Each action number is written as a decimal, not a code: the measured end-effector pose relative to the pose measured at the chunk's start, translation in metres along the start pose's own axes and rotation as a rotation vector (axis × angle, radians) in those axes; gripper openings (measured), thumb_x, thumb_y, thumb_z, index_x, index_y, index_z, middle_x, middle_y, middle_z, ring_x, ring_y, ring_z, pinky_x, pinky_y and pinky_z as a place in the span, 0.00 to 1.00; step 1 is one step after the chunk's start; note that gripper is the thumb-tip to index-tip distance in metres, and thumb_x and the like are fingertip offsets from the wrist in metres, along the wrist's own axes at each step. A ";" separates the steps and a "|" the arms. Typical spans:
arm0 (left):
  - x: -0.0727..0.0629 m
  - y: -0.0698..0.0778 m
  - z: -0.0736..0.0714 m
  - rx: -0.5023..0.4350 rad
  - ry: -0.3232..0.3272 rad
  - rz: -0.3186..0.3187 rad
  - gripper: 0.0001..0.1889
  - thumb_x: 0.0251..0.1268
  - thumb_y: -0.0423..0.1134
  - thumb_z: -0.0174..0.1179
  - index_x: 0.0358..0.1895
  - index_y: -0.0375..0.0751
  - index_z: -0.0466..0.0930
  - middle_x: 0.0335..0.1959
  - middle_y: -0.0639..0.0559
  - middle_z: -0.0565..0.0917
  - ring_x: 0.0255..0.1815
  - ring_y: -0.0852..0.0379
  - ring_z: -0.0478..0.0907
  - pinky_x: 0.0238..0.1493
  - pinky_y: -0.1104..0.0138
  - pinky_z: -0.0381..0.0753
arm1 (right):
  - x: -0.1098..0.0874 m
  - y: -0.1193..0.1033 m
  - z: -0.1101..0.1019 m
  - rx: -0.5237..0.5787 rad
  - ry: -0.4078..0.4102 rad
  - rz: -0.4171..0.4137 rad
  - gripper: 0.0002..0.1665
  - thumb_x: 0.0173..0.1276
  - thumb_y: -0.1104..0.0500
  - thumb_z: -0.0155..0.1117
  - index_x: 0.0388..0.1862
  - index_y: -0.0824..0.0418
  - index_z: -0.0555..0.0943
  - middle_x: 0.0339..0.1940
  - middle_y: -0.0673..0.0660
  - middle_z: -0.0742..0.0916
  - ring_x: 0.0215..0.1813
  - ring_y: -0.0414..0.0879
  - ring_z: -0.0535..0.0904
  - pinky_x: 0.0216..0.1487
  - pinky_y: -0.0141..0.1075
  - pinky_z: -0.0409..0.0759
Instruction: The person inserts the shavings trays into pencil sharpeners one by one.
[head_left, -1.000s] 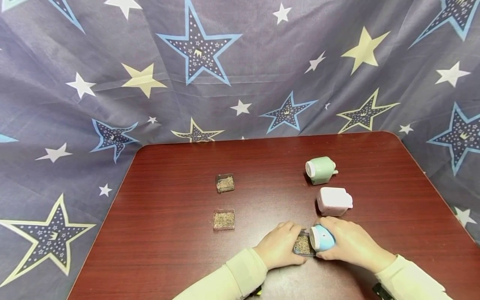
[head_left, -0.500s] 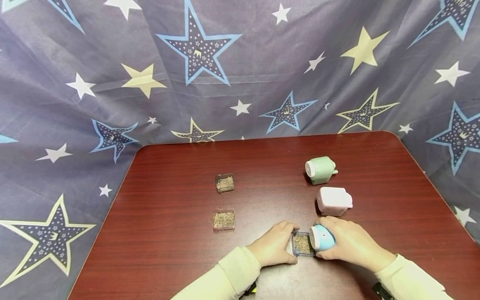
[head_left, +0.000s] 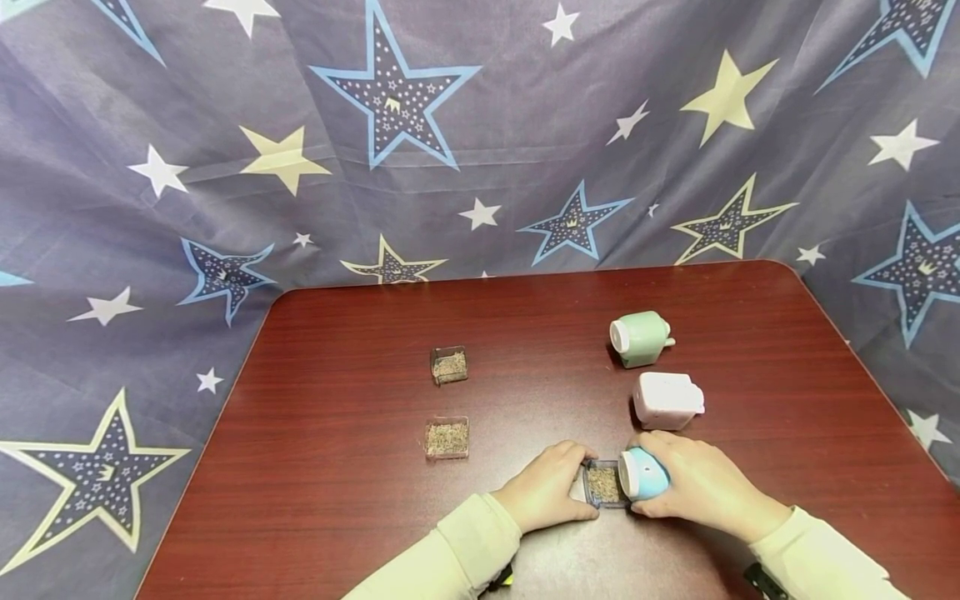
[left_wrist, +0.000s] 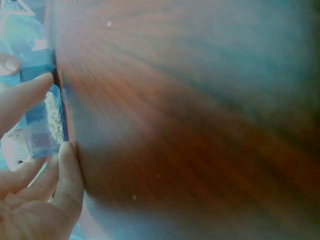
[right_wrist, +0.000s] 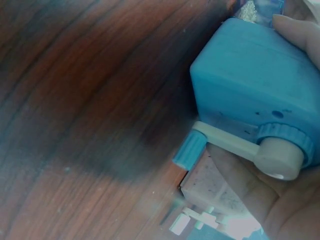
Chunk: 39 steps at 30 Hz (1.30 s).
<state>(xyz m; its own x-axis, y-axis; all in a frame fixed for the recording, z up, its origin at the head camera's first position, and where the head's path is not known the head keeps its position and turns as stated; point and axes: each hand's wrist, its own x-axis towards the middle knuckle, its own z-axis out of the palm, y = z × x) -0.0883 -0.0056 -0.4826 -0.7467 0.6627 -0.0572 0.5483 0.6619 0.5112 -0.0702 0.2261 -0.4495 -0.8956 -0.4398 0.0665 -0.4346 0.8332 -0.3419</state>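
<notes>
My right hand (head_left: pixel 701 479) grips a blue pencil sharpener (head_left: pixel 648 473) lying on the table at front right. Its hand crank (right_wrist: pixel 227 140), with a blue knob, shows in the right wrist view, pointing away from the left hand. A clear drawer (head_left: pixel 609 505) full of shavings sits at the sharpener's left end. Its outer end is between the thumb and fingers of my left hand (head_left: pixel 546 493). In the left wrist view the thumb lies along one side of the drawer and a fingertip (left_wrist: pixel 66 149) touches its lower corner.
A pink sharpener (head_left: pixel 666 402) lies just behind the right hand, a green one (head_left: pixel 641 340) farther back. Two more clear drawers with shavings, a near one (head_left: pixel 447 457) and a far one (head_left: pixel 450 381), stand left of centre. A star-patterned curtain (head_left: pixel 480 150) hangs behind the table.
My left hand has slid slightly left along the drawer, so more of its outer end shows. In the last half second the thumb edged right. The right hand and sharpener kept their place.
</notes>
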 end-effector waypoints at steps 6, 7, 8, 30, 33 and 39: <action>0.001 0.000 0.001 -0.001 0.002 -0.004 0.33 0.49 0.48 0.75 0.59 0.40 0.75 0.54 0.50 0.81 0.56 0.58 0.78 0.63 0.70 0.74 | 0.000 -0.001 0.000 0.002 -0.008 0.009 0.37 0.34 0.42 0.84 0.45 0.49 0.78 0.34 0.40 0.81 0.30 0.34 0.73 0.28 0.35 0.72; 0.001 0.000 0.001 0.002 0.004 -0.002 0.33 0.49 0.48 0.75 0.59 0.40 0.75 0.54 0.50 0.81 0.56 0.58 0.78 0.63 0.70 0.74 | 0.000 -0.001 0.000 0.002 -0.008 0.011 0.37 0.34 0.42 0.84 0.45 0.49 0.78 0.34 0.40 0.81 0.30 0.34 0.73 0.28 0.35 0.72; 0.001 0.000 0.001 0.005 0.006 0.001 0.33 0.49 0.48 0.75 0.59 0.40 0.75 0.54 0.50 0.81 0.56 0.58 0.78 0.63 0.70 0.74 | 0.000 -0.001 -0.001 0.003 -0.008 0.011 0.37 0.34 0.42 0.84 0.45 0.49 0.78 0.34 0.40 0.81 0.30 0.34 0.73 0.28 0.35 0.72; 0.002 0.004 0.002 0.047 0.038 0.051 0.32 0.52 0.48 0.73 0.61 0.42 0.76 0.54 0.51 0.82 0.55 0.57 0.78 0.62 0.69 0.74 | 0.000 -0.001 -0.002 0.012 -0.015 0.019 0.36 0.35 0.42 0.84 0.44 0.48 0.78 0.34 0.40 0.81 0.30 0.34 0.73 0.28 0.36 0.72; 0.002 0.005 0.002 0.053 0.029 0.045 0.33 0.53 0.48 0.73 0.62 0.41 0.75 0.55 0.51 0.82 0.57 0.57 0.78 0.63 0.68 0.73 | -0.001 -0.001 -0.001 0.011 -0.018 0.018 0.36 0.35 0.42 0.84 0.44 0.48 0.78 0.34 0.40 0.81 0.30 0.34 0.73 0.28 0.35 0.72; 0.002 0.009 0.001 0.057 0.019 0.014 0.38 0.53 0.54 0.72 0.66 0.40 0.72 0.57 0.50 0.81 0.58 0.56 0.77 0.64 0.68 0.73 | 0.000 0.000 0.000 -0.004 -0.008 0.005 0.37 0.35 0.41 0.84 0.45 0.50 0.78 0.35 0.41 0.82 0.31 0.36 0.74 0.28 0.36 0.73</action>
<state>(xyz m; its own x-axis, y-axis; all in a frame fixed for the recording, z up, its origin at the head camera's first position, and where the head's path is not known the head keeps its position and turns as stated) -0.0845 0.0016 -0.4788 -0.7457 0.6654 -0.0338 0.5788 0.6722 0.4616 -0.0699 0.2264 -0.4492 -0.8968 -0.4387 0.0570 -0.4308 0.8367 -0.3381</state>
